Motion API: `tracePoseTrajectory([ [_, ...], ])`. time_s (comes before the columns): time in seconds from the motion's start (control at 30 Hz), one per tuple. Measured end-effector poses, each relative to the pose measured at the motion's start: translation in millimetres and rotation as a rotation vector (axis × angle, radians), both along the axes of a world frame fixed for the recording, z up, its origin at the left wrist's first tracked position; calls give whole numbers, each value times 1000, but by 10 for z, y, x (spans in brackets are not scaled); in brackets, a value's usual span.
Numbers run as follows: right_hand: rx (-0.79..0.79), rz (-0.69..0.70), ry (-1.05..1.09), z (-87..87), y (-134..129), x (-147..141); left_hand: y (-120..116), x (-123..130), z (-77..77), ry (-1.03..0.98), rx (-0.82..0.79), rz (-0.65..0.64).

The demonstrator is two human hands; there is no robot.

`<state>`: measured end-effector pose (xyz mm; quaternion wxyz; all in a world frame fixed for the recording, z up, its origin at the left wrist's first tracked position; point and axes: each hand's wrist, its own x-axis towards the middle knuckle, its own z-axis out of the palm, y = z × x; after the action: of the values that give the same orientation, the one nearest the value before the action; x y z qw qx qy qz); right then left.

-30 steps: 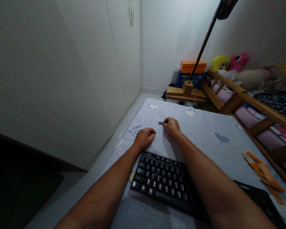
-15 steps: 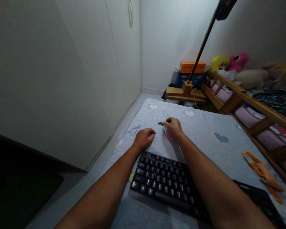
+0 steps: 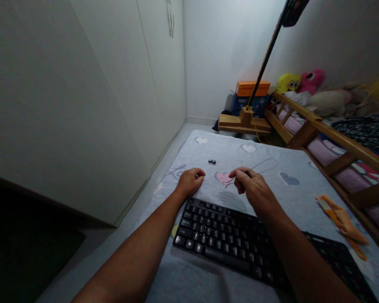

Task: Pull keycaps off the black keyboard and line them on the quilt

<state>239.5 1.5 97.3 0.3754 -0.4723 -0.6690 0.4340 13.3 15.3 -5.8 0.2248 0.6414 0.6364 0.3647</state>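
Observation:
My right hand is closed around the dark handle of a wire keycap puller, held above the bed cover. Its thin wire loop points away to the right. Two small dark pieces that look like keycaps lie close together on the cover, beyond my left hand. My left hand rests on the cover with curled fingers; a small dark bit shows at the fingertips, too small to name. Nearest me lies a black keyboard, partly hidden under my right forearm.
The bed cover has heart patterns. An orange cloth-like item lies at right, before a wooden bed rail. A white wardrobe stands at left. A wooden stand with a black pole is at the back.
My right hand has moved right and nearer me with the keycap puller, away from the small dark pieces, which now lie free on the cover. My left hand has stayed put.

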Motion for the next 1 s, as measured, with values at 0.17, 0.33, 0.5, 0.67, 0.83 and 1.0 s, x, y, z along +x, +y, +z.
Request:
tracePoseTrajectory([
  [0.17,29,98,-101,-109,-413,2,-4,11,20,15,0,5],
  [0.33,121,126,-198,-297,-564,-93,0,3,22,21,10,-1],
  [0.5,159,152,-218,-409,-582,-125,17,-6,-11,26,10,-8],
  [0.67,211,165,-234,-506,-590,-120,10,3,8,29,12,-6],
  [0.83,254,185,-274,-572,-598,-123,4,10,34,32,5,1],
  [1.0,297,188,-326,-611,-604,-129,13,7,28,38,1,5],
])
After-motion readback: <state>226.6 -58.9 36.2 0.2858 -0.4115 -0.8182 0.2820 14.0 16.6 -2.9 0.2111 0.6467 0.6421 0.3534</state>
